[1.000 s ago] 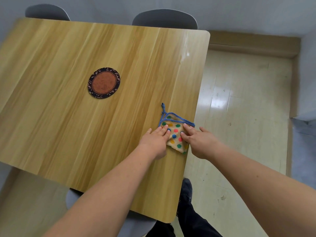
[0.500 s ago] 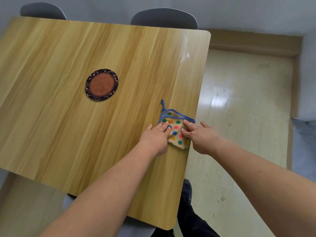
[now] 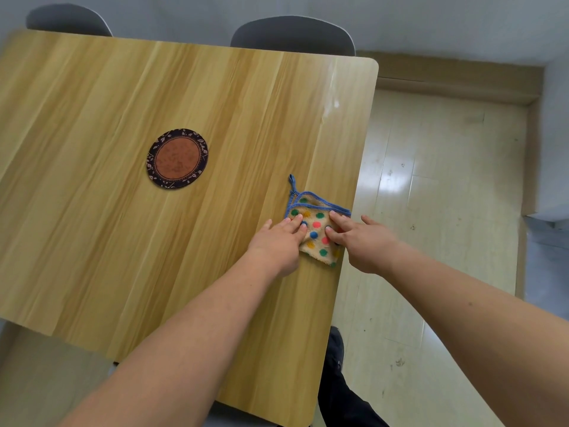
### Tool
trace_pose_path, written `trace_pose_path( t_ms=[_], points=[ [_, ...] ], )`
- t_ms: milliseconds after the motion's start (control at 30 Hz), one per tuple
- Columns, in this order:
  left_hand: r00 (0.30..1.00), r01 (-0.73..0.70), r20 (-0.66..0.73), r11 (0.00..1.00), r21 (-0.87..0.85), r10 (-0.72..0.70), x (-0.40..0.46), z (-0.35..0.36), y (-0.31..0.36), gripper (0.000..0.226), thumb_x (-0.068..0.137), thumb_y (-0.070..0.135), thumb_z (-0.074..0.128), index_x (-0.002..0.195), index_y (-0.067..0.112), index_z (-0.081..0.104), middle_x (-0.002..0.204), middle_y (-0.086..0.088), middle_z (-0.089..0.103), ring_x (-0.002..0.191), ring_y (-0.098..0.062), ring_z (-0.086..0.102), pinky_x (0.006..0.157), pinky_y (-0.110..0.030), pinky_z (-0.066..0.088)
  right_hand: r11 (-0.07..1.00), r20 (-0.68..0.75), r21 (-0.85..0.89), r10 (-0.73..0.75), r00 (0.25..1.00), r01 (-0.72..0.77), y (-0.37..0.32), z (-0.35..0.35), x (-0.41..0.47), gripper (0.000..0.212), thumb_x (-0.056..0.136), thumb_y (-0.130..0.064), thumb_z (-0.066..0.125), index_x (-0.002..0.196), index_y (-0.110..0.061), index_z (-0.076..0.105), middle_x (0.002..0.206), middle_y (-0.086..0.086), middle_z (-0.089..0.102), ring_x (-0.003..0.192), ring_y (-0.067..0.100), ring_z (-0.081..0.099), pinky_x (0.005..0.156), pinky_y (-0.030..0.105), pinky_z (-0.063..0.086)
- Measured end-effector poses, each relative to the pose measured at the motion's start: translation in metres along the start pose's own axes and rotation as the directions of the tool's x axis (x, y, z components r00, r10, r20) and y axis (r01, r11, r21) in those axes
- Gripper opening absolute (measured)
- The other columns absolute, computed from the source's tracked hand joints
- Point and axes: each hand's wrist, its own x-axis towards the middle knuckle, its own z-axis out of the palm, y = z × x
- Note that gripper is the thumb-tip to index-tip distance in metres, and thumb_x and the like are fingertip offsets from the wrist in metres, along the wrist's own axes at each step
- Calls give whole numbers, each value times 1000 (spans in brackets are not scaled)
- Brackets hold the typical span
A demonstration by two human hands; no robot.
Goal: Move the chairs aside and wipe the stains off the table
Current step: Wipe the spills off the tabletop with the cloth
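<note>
1. Table: light wood-grain top with rounded corners, seen from above; its right edge borders a pale tiled floor.
2. Cloth: folded beige rag with coloured dots and blue trim, lying flat on the table just inside the right edge; a blue hanging loop points away from the person.
3. Left hand: palm down, fingers straight and close together, fingertips pressing on the cloth's left part.
4. Right hand: palm down, fingers extended and slightly spread, tips resting on the cloth's right part, thumb out past the table edge.
5. Coaster: round, brown centre with dark patterned rim, well apart from the cloth, toward the table's middle.
6. Chairs: two grey backs, far left chair and far right chair, pushed against the far edge.
</note>
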Motion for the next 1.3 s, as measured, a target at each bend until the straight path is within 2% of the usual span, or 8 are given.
trace_pose_path(
  t_ms=[700, 967, 1100, 1133, 1200, 1233, 1300],
  points=[
    [1000, 5, -1, 999, 35, -5, 35, -34, -4, 78, 90, 13, 39, 156, 21, -3, 162, 3, -15, 150, -15, -3, 121, -45, 0, 999, -28, 53, 13, 1000, -11, 37, -19, 24, 71, 94, -10, 42, 154, -33, 9, 161, -4, -12, 148, 16, 12, 120, 42, 11],
    [996, 7, -89, 999, 37, -3, 63, -52, -7, 78, 91, 12, 40, 156, 21, -2, 162, 3, -14, 150, -15, -2, 121, -44, 1, 998, -88, 48, 37, 995, -33, 57, -33, 42, 71, 94, -10, 40, 153, -34, 10, 161, -5, -10, 148, 15, 12, 120, 42, 8],
    [995, -11, -96, 999, 34, 14, 76, -71, -10, 72, 92, 14, 39, 156, 22, 8, 163, 3, -5, 150, -16, 5, 121, -45, -1, 999, -100, 38, 20, 995, -17, 67, -40, 50, 71, 93, -10, 39, 154, -33, 10, 161, -4, -9, 148, 14, 11, 121, 42, 7],
    [990, -12, -139, 1000, 7, 13, 77, -74, -9, 66, 92, 16, 40, 155, 22, 19, 163, 3, 4, 148, -17, 13, 121, -44, 0, 999, -96, 40, 8, 995, -4, 72, -42, 51, 72, 92, -9, 39, 153, -34, 10, 161, -6, -9, 148, 13, 11, 121, 42, 7],
    [950, 12, -307, 986, -165, -63, 77, -69, -5, 52, 94, 20, 43, 145, 22, 41, 157, 5, 28, 141, -18, 29, 120, -40, 9, 997, -71, 64, -43, 997, 48, 79, -48, 53, 73, 90, -7, 37, 153, -35, 13, 161, -9, -8, 147, 13, 16, 120, 40, 11],
    [899, 32, -410, 954, -298, -158, 77, -63, 0, 48, 94, 21, 44, 142, 22, 45, 153, 5, 34, 138, -18, 32, 118, -38, 17, 994, -71, 80, -71, 995, 76, 84, -53, 54, 73, 88, -5, 37, 152, -35, 18, 161, -10, -3, 145, 14, 21, 119, 39, 17],
    [802, 31, -491, 846, -533, -339, 79, -54, 20, 49, 93, 15, 45, 142, 18, 43, 153, 2, 32, 137, -21, 31, 113, -38, 28, 977, -114, 178, -100, 988, 120, 95, -61, 54, 70, 86, 0, 36, 148, -33, 34, 159, -11, 17, 136, 17, 38, 109, 36, 38]
  ],
)
